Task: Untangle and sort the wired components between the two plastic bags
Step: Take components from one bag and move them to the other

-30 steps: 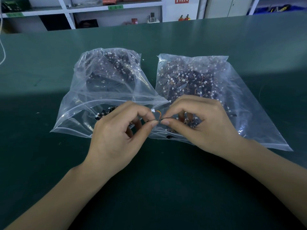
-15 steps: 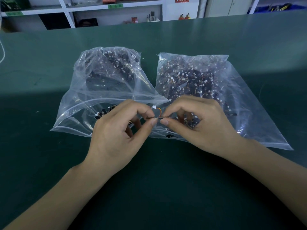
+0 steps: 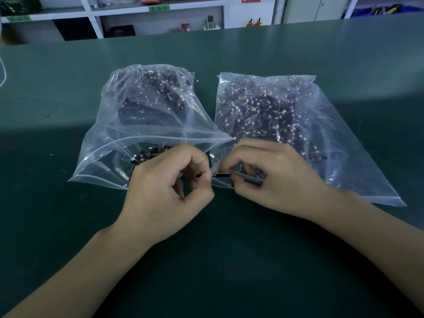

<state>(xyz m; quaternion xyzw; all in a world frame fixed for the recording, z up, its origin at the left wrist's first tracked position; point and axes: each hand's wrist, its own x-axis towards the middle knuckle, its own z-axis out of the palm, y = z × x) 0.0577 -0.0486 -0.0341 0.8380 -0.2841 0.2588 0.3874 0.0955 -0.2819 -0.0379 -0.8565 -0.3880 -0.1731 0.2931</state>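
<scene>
Two clear plastic bags lie side by side on the green table. The left bag (image 3: 119, 138) and the right bag (image 3: 339, 143) both hold many small black components with thin orange wires and white connectors. Between the bags' near edges I hold one wired component (image 3: 221, 175), a thin black strip with an orange wire loop and a white connector on top. My left hand (image 3: 169, 191) pinches its left end between thumb and forefinger. My right hand (image 3: 273, 177) pinches its right end. The rest of the strip is hidden under my right fingers.
The green table (image 3: 218, 260) stretches wide in front of the bags and around them. White shelving (image 3: 91, 17) with boxes and small items stands beyond the far edge. A white cable (image 3: 2, 72) hangs at the far left.
My two hands have drawn slightly apart, so a little more of the black strip shows between the fingertips. The bags lie where they were.
</scene>
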